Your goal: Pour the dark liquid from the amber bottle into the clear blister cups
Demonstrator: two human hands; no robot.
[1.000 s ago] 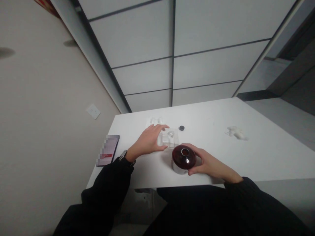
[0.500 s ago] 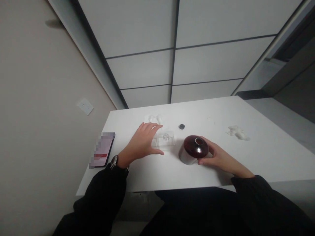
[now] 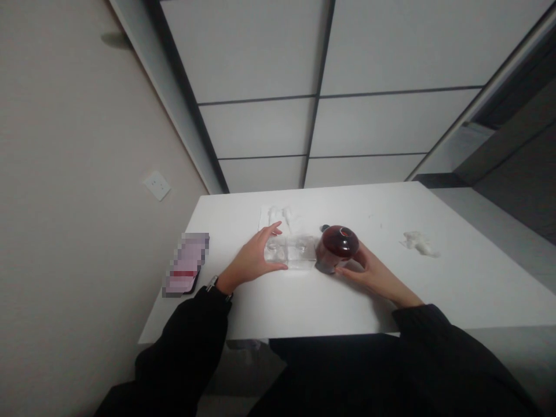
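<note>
A round dark red bottle (image 3: 337, 245) with a small open neck stands tilted on the white table (image 3: 304, 301). My right hand (image 3: 369, 272) is wrapped round its near side and holds it. Just left of it lies a clear plastic tray (image 3: 295, 252). My left hand (image 3: 254, 258) grips the tray's left end between thumb and fingers. A small black cap (image 3: 324, 227) lies just behind the bottle, partly hidden by it.
A phone (image 3: 186, 271) lies near the table's left edge. A clear plastic wrapper (image 3: 278, 215) sits behind the tray. A crumpled white wad (image 3: 419, 242) lies to the right. A wall with a socket (image 3: 156, 185) runs along the left; panelled wall stands behind.
My right hand has carried the red bottle away from me and up against the tray's right end. My left hand has closed on the tray's left end.
</note>
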